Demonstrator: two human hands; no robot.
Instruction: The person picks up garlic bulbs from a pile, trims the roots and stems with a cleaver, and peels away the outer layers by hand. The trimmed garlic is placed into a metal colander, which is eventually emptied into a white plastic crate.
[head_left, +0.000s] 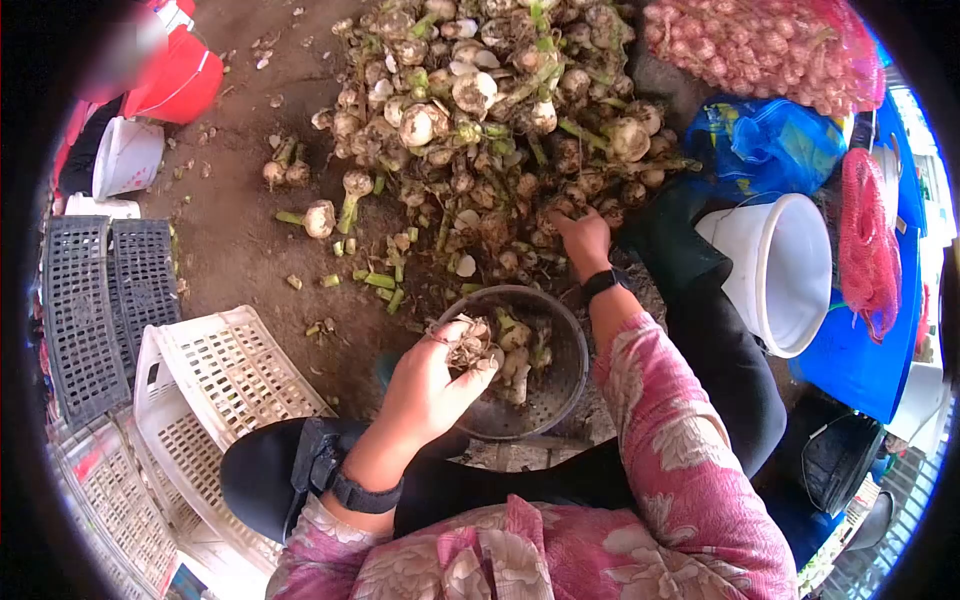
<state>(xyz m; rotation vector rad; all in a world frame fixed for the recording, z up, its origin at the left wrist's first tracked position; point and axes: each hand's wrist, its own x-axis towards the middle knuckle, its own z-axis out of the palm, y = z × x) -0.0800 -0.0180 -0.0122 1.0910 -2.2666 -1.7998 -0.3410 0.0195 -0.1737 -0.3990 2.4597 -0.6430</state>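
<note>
My left hand is closed around garlic bulbs with dry roots and papery skin, above the near-left rim of a round basin. Inside the basin lie several more garlic bulbs with short stems. My right hand reaches forward into the near edge of a large garlic pile. Its fingers curl at a soil-covered bulb there, and the fingertips are partly hidden among the bulbs. Loose garlic bulbs and cut green stem pieces lie on the dirt floor left of the pile.
White plastic crates and black crates stand at left, with red buckets behind. At right are a white bucket, a blue bag, a red mesh sack of bulbs and a folded red net.
</note>
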